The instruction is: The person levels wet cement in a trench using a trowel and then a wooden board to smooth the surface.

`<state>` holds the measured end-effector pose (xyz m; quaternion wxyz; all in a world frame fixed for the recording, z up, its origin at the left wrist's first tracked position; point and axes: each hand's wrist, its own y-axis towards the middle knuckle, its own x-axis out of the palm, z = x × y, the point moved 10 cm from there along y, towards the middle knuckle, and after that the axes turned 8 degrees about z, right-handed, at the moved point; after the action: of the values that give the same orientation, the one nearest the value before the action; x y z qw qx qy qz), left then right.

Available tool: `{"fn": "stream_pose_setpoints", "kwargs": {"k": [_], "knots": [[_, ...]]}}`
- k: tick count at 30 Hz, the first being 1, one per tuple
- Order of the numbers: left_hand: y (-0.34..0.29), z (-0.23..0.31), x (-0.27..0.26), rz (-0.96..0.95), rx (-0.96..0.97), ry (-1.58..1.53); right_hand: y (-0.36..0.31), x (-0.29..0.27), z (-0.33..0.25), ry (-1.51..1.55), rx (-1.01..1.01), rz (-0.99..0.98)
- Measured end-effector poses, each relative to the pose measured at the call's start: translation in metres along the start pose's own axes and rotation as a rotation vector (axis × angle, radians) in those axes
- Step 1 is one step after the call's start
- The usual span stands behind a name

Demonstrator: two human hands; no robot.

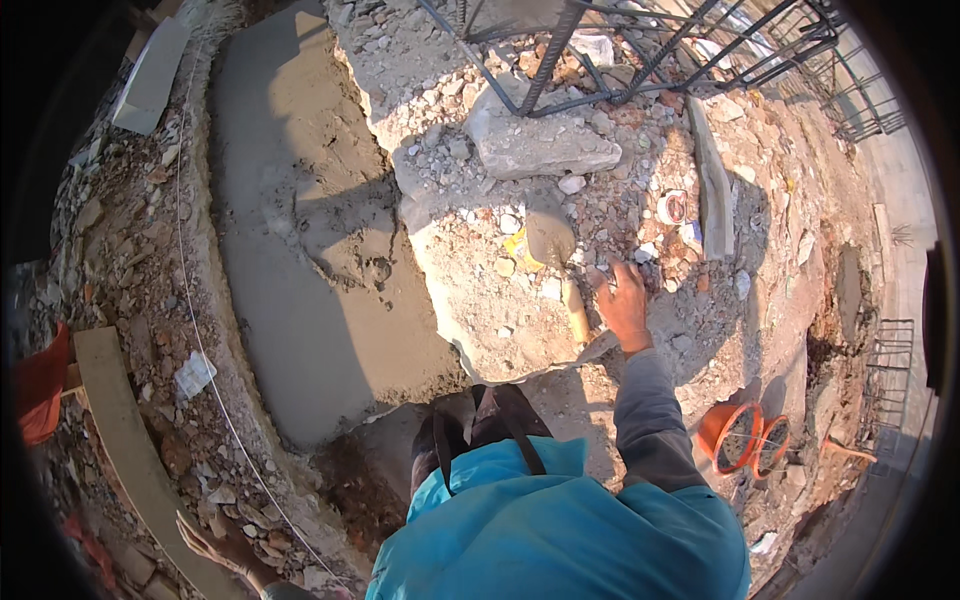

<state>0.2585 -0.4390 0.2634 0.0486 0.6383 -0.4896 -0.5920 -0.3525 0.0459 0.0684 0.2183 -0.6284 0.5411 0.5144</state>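
Note:
My right hand [624,308] is over the rubble ledge, fingers apart and slightly bent, with nothing seen in it. Just left of it lies a trowel, its pale handle [575,310] toward me and its grey blade [548,236] pointing away. A yellow wrapper [521,250] lies beside the blade. At the lower left my left hand [218,545] is stretched out with fingers spread, over or beside a long wooden plank [130,430]; whether it touches the plank I cannot tell. Wet grey concrete [290,300] fills the trench left of the ledge, smooth in places and rough along its right side.
A taut string [228,420] runs along the trench's left side. A steel rebar cage [600,60] stands at the far right, behind a large stone [545,140]. A round white-and-red item [672,207] lies near a wood strip [712,190]. Orange buckets [722,440] are at the right.

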Motion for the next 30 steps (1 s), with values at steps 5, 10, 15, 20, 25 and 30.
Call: {"fn": "stream_pose_setpoints", "kwargs": {"k": [5, 10, 15, 20, 25, 30], "knots": [[0.041, 0.026, -0.01, -0.11, 0.001, 0.043, 0.106, -0.113, 0.191, -0.546, 0.167, 0.426], [0.039, 0.021, 0.001, -0.222, -0.056, 0.139, 0.157, -0.084, 0.298, -0.368, 0.336, 0.133], [0.052, -0.003, 0.039, -0.334, -0.086, 0.249, 0.113, -0.145, 0.314, -0.28, 0.479, 0.239], [0.077, -0.08, 0.084, -0.263, -0.073, 0.401, 0.007, -0.171, 0.111, 0.512, 0.625, 0.306], [0.122, -0.151, 0.157, -0.271, -0.199, 0.575, -0.051, -0.049, -0.137, 0.815, 0.312, -0.243], [0.128, -0.215, 0.204, -0.357, -0.296, 0.669, -0.014, 0.157, -0.263, 0.644, -0.167, -0.275]]}}
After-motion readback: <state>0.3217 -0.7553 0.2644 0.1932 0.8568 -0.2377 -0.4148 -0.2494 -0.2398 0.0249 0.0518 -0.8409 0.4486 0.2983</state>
